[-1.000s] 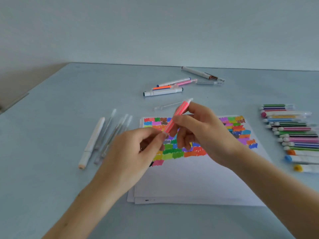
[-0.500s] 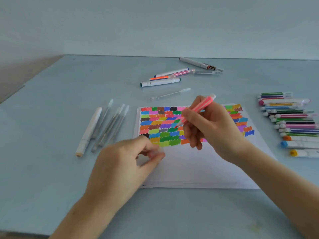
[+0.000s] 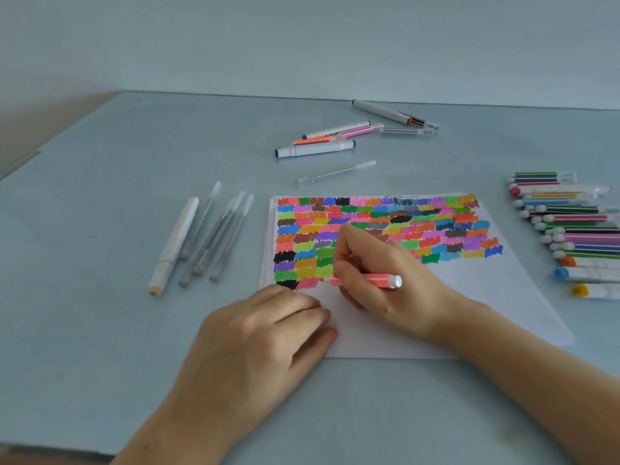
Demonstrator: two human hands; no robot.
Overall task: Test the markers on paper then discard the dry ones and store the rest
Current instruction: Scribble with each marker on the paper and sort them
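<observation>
Deep into testing, pink marker on the sheet

Your right hand (image 3: 379,276) pinches the pink marker (image 3: 364,280), tip at the paper (image 3: 469,297) just beside a pink swatch; your left hand (image 3: 268,333) lies curled on the corner, and whether it hides a cap I can't tell. Swatches fill most of the page, with groups of markers lying left (image 3: 204,236), far (image 3: 332,139) and right (image 3: 577,229); no discarding or storing shows yet.

Open table surface (image 3: 110,330) is seen near left and along the near edge. Left of the paper (image 3: 469,297), passage is blocked by a row of pale pens (image 3: 208,239). The right side is taken by a stacked marker row (image 3: 577,229). Behind, loose markers (image 3: 318,146) are scattered, with bare strips between the groups.
</observation>
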